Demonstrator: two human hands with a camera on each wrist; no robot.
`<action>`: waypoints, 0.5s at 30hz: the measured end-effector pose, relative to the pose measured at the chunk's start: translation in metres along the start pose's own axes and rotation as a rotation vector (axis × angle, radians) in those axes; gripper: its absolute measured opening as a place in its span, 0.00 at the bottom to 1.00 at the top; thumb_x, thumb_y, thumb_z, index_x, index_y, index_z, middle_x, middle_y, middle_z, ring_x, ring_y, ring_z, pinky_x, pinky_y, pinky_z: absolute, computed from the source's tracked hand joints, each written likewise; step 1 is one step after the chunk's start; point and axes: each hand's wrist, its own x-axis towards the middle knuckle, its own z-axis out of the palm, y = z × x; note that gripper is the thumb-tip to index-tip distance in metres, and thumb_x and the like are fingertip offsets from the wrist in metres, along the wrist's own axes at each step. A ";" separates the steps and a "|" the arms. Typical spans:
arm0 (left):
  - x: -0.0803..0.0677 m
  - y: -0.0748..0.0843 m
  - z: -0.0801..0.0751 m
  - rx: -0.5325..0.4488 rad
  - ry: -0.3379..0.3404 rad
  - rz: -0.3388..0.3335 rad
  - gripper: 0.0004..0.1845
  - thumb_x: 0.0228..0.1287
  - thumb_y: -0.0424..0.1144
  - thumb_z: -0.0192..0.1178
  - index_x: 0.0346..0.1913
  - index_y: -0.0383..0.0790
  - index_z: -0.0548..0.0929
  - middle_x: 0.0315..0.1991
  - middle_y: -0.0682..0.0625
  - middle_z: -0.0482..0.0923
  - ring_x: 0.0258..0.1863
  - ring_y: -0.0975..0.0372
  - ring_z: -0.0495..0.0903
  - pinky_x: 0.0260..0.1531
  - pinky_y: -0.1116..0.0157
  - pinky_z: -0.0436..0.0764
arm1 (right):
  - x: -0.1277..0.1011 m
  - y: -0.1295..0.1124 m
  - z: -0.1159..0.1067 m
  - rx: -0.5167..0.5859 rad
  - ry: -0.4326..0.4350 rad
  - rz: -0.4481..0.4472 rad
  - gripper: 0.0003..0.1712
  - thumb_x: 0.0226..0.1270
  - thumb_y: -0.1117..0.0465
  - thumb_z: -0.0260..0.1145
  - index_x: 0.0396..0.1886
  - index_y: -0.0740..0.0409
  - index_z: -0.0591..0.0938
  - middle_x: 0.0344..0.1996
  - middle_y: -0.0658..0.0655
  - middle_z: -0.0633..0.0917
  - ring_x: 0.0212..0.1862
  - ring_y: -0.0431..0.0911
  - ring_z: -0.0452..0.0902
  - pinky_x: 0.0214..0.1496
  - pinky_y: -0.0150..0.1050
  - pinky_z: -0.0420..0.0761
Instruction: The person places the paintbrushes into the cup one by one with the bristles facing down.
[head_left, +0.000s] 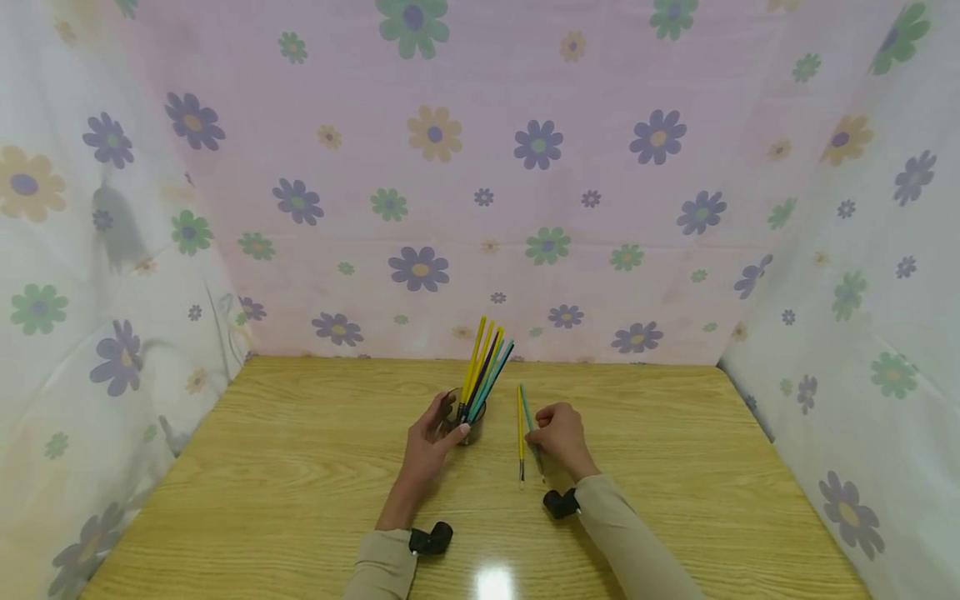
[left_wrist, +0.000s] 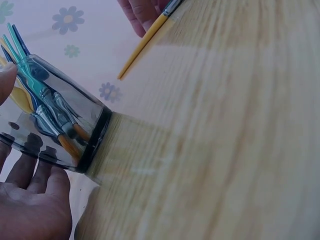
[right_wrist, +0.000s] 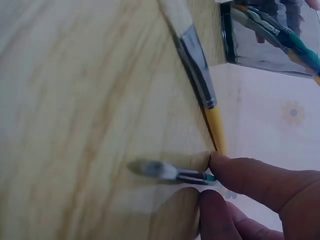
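A clear glass [left_wrist: 82,100] with a dark base stands near the table's middle, holding several paintbrushes [head_left: 482,367], bristles down, with yellow, teal and dark handles leaning right. My left hand [head_left: 426,450] grips the glass from the left, thumb on the near side and fingers behind it. To the right, a yellow paintbrush [head_left: 520,429] lies on the table, its flat bristles toward me. Beside it my right hand [head_left: 562,437] pinches a teal paintbrush [head_left: 526,403] between thumb and forefinger. In the right wrist view its blurred bristles [right_wrist: 152,169] are close over the wood.
The wooden table [head_left: 300,467] ends at a flowered cloth [head_left: 465,208] behind, with more cloth on both sides. Each wrist wears a small black camera [head_left: 431,539]. Light glares on the wood near the front.
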 end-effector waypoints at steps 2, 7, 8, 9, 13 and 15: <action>0.000 0.000 0.000 0.008 -0.001 0.005 0.39 0.68 0.26 0.64 0.79 0.32 0.59 0.76 0.36 0.62 0.79 0.46 0.56 0.76 0.48 0.58 | 0.000 0.000 -0.001 -0.021 -0.003 -0.010 0.19 0.49 0.72 0.76 0.44 0.71 0.87 0.37 0.62 0.86 0.40 0.52 0.82 0.43 0.47 0.86; 0.000 0.000 0.000 0.005 0.009 0.007 0.39 0.68 0.25 0.63 0.79 0.32 0.59 0.76 0.37 0.63 0.78 0.47 0.58 0.75 0.47 0.60 | 0.001 -0.004 -0.004 -0.074 -0.035 -0.017 0.17 0.50 0.75 0.70 0.44 0.71 0.87 0.37 0.63 0.87 0.40 0.52 0.83 0.40 0.46 0.87; 0.000 -0.001 0.000 -0.003 0.010 0.006 0.39 0.68 0.25 0.63 0.79 0.33 0.59 0.76 0.37 0.63 0.78 0.47 0.58 0.75 0.47 0.59 | 0.001 -0.005 -0.005 -0.088 -0.043 -0.014 0.18 0.50 0.75 0.69 0.44 0.72 0.87 0.38 0.63 0.87 0.40 0.52 0.83 0.41 0.46 0.87; 0.000 -0.001 0.000 -0.007 0.008 0.006 0.39 0.68 0.25 0.63 0.79 0.32 0.58 0.76 0.37 0.63 0.78 0.47 0.58 0.75 0.47 0.59 | 0.001 -0.006 -0.006 -0.099 -0.051 -0.009 0.19 0.49 0.74 0.69 0.45 0.72 0.87 0.38 0.63 0.87 0.40 0.53 0.83 0.41 0.46 0.87; 0.000 -0.001 0.001 -0.017 0.003 -0.002 0.40 0.68 0.24 0.63 0.79 0.32 0.57 0.76 0.36 0.62 0.78 0.47 0.57 0.76 0.47 0.57 | 0.002 -0.007 -0.009 -0.110 -0.069 0.031 0.17 0.50 0.70 0.72 0.42 0.72 0.86 0.39 0.64 0.86 0.41 0.53 0.82 0.44 0.47 0.87; -0.001 -0.001 0.001 -0.019 0.001 -0.002 0.40 0.68 0.24 0.63 0.79 0.32 0.56 0.76 0.36 0.62 0.78 0.47 0.56 0.76 0.47 0.57 | 0.002 -0.007 -0.011 -0.096 -0.076 0.039 0.16 0.51 0.69 0.73 0.41 0.71 0.86 0.40 0.64 0.86 0.41 0.53 0.82 0.44 0.47 0.86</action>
